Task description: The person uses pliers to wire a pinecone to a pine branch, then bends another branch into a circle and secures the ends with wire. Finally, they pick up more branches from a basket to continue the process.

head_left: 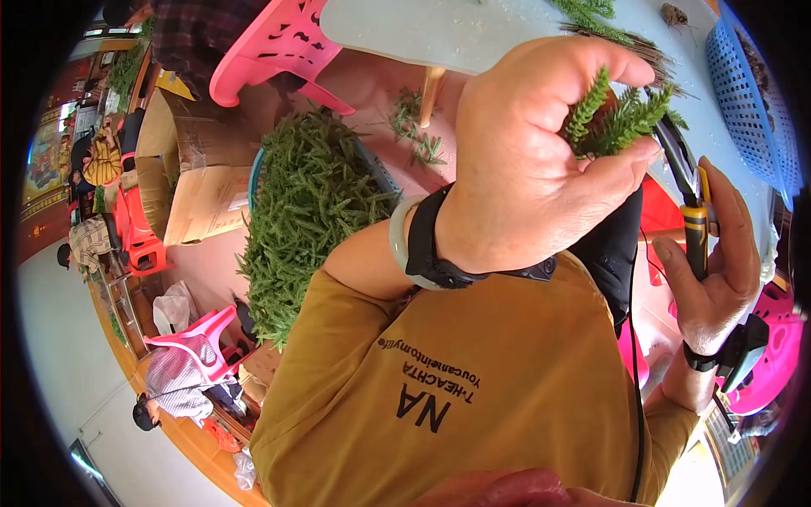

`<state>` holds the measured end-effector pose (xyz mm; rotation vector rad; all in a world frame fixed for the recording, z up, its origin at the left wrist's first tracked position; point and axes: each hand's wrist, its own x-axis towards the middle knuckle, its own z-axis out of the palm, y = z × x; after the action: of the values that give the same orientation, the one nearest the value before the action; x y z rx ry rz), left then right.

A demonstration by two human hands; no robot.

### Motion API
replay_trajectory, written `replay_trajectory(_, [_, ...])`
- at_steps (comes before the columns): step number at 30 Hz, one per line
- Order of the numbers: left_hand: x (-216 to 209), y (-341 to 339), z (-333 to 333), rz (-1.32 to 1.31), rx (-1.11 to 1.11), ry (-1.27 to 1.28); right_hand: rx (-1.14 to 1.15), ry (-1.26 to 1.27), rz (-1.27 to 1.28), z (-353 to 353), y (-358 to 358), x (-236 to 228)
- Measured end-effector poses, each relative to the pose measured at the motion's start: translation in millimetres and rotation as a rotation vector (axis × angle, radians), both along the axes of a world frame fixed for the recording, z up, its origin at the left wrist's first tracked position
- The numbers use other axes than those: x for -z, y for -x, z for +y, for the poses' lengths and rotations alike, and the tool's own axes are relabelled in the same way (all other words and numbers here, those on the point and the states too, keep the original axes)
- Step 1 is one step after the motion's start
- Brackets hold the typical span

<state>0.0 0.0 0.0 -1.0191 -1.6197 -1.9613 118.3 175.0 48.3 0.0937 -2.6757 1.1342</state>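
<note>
My left hand [524, 160] is raised over the table's near edge, fingers curled round a green artificial pine sprig [627, 125]. Several needled tips of the sprig stick out between thumb and forefinger. To its right, my right hand [725, 258] grips pliers [695, 226] with yellow and black handles. Their dark jaws point up and reach the sprig beside my left fingertips; whether they are closed on it I cannot tell. A pale bangle [400, 242] and a black strap circle my left wrist.
A basket [258, 182] heaped with green sprigs [308, 198] stands at my left. On the pale table [405, 29] are a bundle of thin brown stems [634, 52] and a blue perforated basket [743, 93]. Pink chairs [279, 51], a cardboard box [207, 186] and other people [182, 384] are around.
</note>
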Motion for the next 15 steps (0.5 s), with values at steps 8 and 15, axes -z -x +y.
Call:
replay_trajectory(8, [-5.0,-3.5,3.8,-0.154,0.016,0.007,-0.002,-0.069,0.064,-2.8,3.7,5.2])
replay_trajectory(15, [-20.2,3.8,-15.8,-0.247,0.063,0.19,0.012,-0.117,0.039,-6.8,3.0,2.5])
